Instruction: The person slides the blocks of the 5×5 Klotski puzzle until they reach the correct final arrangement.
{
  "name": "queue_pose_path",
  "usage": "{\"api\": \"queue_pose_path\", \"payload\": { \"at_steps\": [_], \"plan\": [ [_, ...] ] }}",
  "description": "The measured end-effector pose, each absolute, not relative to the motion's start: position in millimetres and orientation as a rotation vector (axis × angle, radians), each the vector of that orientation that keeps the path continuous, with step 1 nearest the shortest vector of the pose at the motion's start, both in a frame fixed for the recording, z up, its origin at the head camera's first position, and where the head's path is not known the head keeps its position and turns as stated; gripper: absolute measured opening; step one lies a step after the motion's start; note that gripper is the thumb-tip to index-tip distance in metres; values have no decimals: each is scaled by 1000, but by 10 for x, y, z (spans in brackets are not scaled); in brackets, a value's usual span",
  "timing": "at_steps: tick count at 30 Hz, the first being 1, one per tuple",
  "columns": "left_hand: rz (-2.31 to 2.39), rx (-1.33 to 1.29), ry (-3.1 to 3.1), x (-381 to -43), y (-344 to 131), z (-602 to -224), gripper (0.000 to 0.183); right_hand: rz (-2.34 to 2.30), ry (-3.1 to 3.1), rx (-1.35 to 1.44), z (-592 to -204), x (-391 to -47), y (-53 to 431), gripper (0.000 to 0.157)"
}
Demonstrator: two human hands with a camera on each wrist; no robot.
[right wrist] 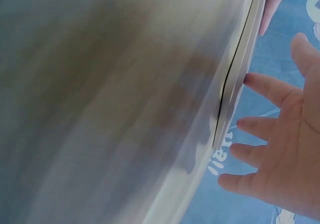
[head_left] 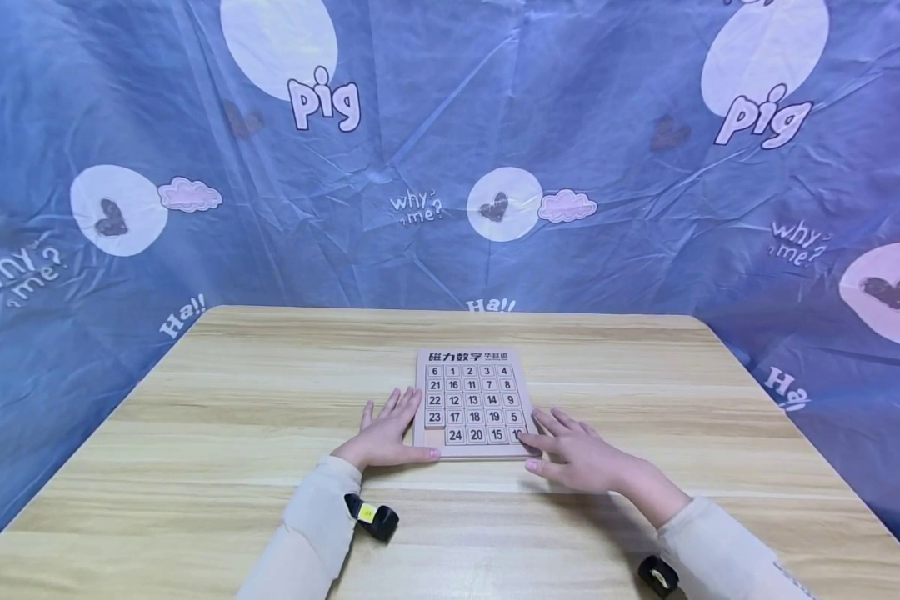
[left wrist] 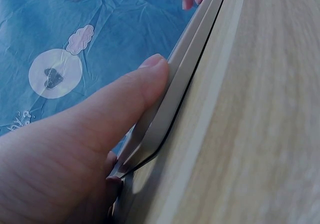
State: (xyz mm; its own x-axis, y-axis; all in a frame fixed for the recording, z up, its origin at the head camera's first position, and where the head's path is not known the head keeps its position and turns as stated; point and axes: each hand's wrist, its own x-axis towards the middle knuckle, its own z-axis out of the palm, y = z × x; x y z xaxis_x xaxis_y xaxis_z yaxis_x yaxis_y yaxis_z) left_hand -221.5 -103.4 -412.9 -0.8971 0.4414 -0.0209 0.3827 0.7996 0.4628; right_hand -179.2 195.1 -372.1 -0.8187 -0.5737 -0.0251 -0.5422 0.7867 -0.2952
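A number slide puzzle [head_left: 487,452] with a pale frame and several numbered tiles lies flat on the table. Its bottom left cell is a gap, beside the 24 tile [head_left: 455,436]. My left hand [head_left: 386,435] holds the puzzle's near left corner, thumb on the near edge and fingers along the left side. In the left wrist view the thumb [left wrist: 125,96] rests over the frame's edge. My right hand [head_left: 581,454] has its fingers spread, the index fingertip on the bottom right tile [head_left: 516,435], partly covering it. In the right wrist view the puzzle's side [right wrist: 235,83] shows edge-on.
The wood-grain table [head_left: 270,367] spreads around the puzzle on every side. Behind it hangs a blue printed cloth [head_left: 375,250]. Black wrist cameras sit on the left sleeve [head_left: 307,525] and the right sleeve [head_left: 720,542].
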Motion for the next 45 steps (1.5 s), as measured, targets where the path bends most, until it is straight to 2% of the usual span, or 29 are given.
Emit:
{"api": "queue_pose_path", "payload": {
  "at_steps": [14,22,33,45],
  "plan": [
    [702,668,2858,-2222,-1029,-4113,100,-353,2831,-869,-3622,-2204,1545,54],
    [689,659,2855,-2221,-1019,-4111,100,-291,2833,-794,-3662,-2425,1238,60],
    [686,655,2848,-2216,-1030,-4125,99,-217,2861,-750,-3777,-2526,877,65],
    [701,654,2839,-2217,-1034,-4122,99,-150,2884,-682,-3835,-2572,746,69]
  ]
}}
